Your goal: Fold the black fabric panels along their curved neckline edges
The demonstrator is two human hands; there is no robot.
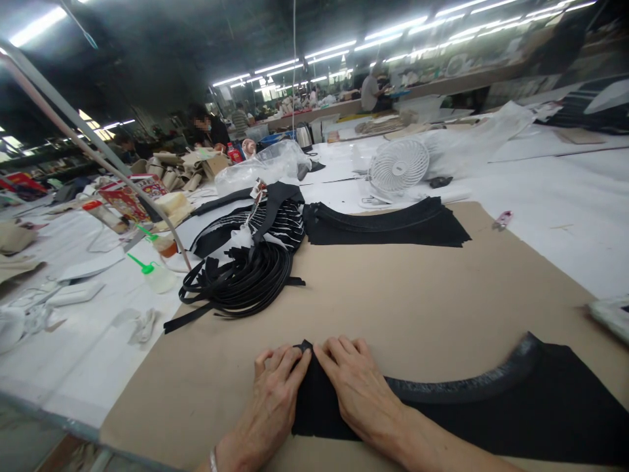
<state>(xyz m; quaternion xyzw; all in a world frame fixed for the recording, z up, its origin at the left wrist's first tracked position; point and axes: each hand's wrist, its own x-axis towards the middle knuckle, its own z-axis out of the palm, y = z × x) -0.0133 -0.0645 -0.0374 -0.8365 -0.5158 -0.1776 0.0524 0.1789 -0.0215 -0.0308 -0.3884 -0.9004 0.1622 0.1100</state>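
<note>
Fabric [535, 410] of black colour lies flat on the brown sheet [393, 295], close to the person, and its longer part reaches to the right. Along its curved upper edge goes a dark strip [452, 388]. Both hands are at the left end of this piece. The left hand [276, 387] has its fingers bent and close together at the upper corner; the right hand [356, 383] is just beside, its fingers also kept narrow, with the tips down near the same edge. Whether they pinch or only press, I cannot tell. To do this well, I think, the fingertips should press little by little and not pull, because a curved edge may stretch or wrinkle. The right forearm passes over the piece, so it should rest lightly and not drag it.
</note>
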